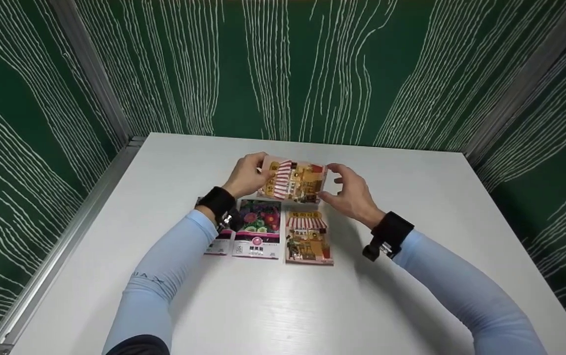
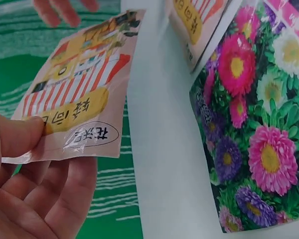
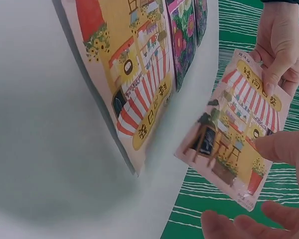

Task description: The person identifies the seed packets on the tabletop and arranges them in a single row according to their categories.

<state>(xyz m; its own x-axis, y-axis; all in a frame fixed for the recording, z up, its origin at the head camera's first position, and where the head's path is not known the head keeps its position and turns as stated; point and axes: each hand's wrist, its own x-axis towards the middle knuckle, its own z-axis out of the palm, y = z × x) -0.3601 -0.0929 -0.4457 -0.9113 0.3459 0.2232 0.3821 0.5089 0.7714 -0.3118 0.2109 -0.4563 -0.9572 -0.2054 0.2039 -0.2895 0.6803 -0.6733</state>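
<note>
My left hand [image 1: 246, 176] pinches a pink and yellow seed packet [image 1: 298, 180] by one end, thumb on the printed face and fingers behind. The packet has a red-and-white striped awning and is tilted above the table. At its other end is my right hand [image 1: 353, 195], thumb and fingers spread apart, with the thumb overlapping the packet's edge in the right wrist view. Below lies a matching packet [image 1: 308, 239] on the table. Beside it are a flower-printed packet [image 2: 254, 119] and a similar one [image 1: 217, 245], partly hidden by my left wrist.
The white table [image 1: 283, 310] extends around the packets. Green walls [image 1: 233, 74] with white wavy lines stand behind it and at both sides, with grey metal posts [image 1: 519, 84] at the corners.
</note>
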